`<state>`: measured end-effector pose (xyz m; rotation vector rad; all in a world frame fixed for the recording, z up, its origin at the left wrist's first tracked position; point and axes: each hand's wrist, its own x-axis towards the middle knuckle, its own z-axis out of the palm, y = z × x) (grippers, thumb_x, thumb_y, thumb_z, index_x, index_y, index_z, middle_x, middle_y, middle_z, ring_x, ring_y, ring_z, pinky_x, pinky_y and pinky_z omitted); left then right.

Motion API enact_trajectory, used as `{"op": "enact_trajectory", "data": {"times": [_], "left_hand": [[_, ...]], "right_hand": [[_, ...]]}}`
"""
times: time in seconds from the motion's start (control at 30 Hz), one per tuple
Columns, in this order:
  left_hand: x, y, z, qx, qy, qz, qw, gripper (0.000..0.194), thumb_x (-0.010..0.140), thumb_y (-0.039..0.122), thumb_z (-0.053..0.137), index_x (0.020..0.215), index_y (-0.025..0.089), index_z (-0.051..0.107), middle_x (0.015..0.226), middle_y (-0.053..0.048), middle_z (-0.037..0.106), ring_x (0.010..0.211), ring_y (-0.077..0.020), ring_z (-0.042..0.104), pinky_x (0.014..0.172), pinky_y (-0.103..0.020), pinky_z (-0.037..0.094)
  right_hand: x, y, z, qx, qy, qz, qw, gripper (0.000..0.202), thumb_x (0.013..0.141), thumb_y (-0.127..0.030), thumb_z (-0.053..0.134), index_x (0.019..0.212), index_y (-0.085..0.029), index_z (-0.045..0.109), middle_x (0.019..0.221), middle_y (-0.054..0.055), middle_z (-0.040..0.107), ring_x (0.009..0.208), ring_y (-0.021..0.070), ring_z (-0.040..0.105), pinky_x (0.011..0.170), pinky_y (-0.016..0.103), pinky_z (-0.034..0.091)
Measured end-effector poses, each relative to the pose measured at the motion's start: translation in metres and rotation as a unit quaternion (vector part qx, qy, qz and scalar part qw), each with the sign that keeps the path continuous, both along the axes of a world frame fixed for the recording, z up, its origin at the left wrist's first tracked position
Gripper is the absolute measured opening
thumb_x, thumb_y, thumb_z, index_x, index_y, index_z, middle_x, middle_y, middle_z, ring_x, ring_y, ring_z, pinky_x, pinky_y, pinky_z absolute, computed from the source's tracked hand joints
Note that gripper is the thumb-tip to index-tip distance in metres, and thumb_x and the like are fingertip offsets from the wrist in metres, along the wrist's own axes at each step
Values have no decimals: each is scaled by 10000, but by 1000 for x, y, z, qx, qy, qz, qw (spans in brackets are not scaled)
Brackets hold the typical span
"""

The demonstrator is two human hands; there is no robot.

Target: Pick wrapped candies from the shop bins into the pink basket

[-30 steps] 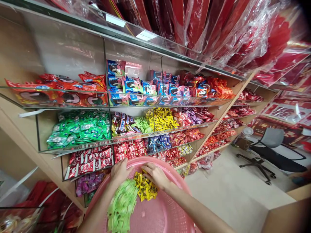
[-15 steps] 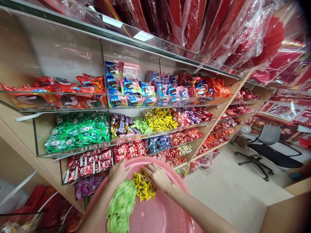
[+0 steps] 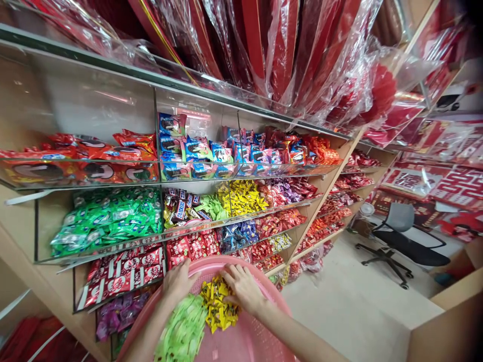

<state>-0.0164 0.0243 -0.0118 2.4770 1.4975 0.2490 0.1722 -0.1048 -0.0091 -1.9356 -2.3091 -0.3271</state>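
A pink plastic basket (image 3: 277,296) is in front of me at the bottom of the head view. My left hand (image 3: 178,282) is closed on its far left rim, thumb on the inner side. Below that hand lies a heap of green-wrapped candies (image 3: 183,329). Beside them is a smaller pile of yellow-wrapped candies (image 3: 221,309). My right hand (image 3: 243,286) reaches over the yellow pile from the right, its fingers spread and bent against the candies. No candy shows lifted in it.
Behind the basket stands a shelf with clear dividers. It holds green packets (image 3: 113,216), Snickers bars (image 3: 181,206), yellow candies (image 3: 245,196) and red-and-white packets (image 3: 124,274). Plastic-wrapped red goods (image 3: 287,50) lean overhead. At the right, an office chair (image 3: 407,234) stands on the floor.
The view has shifted, so the shelves appear a little lower and further left. My right hand stays at the yellow candies, which look slightly more spread; my left hand stays at the rim.
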Motion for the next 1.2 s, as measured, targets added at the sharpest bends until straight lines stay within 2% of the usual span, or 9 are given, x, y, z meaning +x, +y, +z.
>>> {"op": "enact_trajectory", "data": {"times": [0.17, 0.47, 0.63, 0.7, 0.8, 0.9, 1.0, 1.1, 1.2], "left_hand": [[3, 0, 3, -2, 0, 5, 1000, 551, 795, 507, 400, 1213, 157, 482, 1141, -116, 635, 1026, -246, 592, 828, -316, 431], [1, 3, -1, -6, 4, 7, 1000, 525, 798, 507, 401, 1182, 162, 495, 1126, -113, 639, 968, -249, 613, 778, -320, 447], [-1, 4, -1, -6, 6, 14, 1000, 538, 802, 505, 397, 1200, 153, 484, 1090, -130, 653, 947, -263, 623, 757, -338, 454], [-1, 4, -1, -7, 10, 17, 1000, 542, 802, 502, 398, 1206, 150, 482, 1103, -137, 647, 955, -263, 621, 762, -340, 455], [1, 4, -1, -5, 8, 15, 1000, 529, 802, 496, 398, 1192, 150, 490, 1116, -133, 642, 951, -255, 624, 760, -334, 455], [2, 4, -2, -4, 8, 14, 1000, 531, 801, 498, 399, 1193, 152, 490, 1115, -127, 644, 951, -248, 623, 759, -324, 454], [2, 5, -5, -9, 6, 17, 1000, 563, 797, 512, 404, 1220, 148, 475, 1143, -133, 629, 985, -246, 610, 784, -321, 447], [1, 7, -8, -14, 2, 19, 1000, 559, 795, 513, 409, 1222, 158, 474, 1185, -129, 605, 1005, -242, 600, 800, -319, 440], [0, 9, -10, -16, 0, 21, 1000, 540, 794, 502, 418, 1214, 168, 478, 1175, -121, 613, 1007, -237, 598, 803, -315, 434]], "right_hand": [[10, -4, 1, 4, 4, -13, 1000, 794, 611, -539, 689, 1266, -219, 376, 1190, 102, 485, 984, 255, 469, 786, 390, 426], [11, -3, 5, 1, 17, -34, 999, 684, 670, -463, 678, 1239, -213, 393, 1192, 101, 477, 995, 248, 456, 807, 380, 400], [-12, -6, 11, -19, 22, -6, 1000, 321, 793, -340, 558, 1081, -205, 515, 1066, 81, 525, 914, 224, 476, 735, 350, 403], [-27, -4, 4, -41, 18, 41, 998, 218, 795, -365, 552, 940, -201, 565, 951, 56, 542, 869, 208, 479, 716, 342, 405], [-49, 4, -15, -63, -11, 82, 995, 273, 757, -441, 588, 812, -173, 587, 873, 57, 548, 861, 220, 482, 710, 359, 418], [-61, 13, -36, -75, -39, 65, 994, 196, 827, -323, 516, 791, -152, 605, 844, 72, 567, 864, 224, 498, 697, 362, 426], [-65, 15, -43, -86, -36, 49, 994, 197, 860, -209, 436, 794, -154, 613, 834, 74, 586, 857, 218, 513, 693, 361, 428], [-63, 10, -32, -95, -9, 35, 995, 135, 814, -239, 501, 780, -161, 606, 837, 76, 590, 848, 224, 517, 706, 367, 429], [-56, 12, -9, -89, 30, 18, 995, 120, 736, -290, 591, 778, -178, 593, 856, 72, 588, 844, 229, 513, 716, 366, 426]]}}
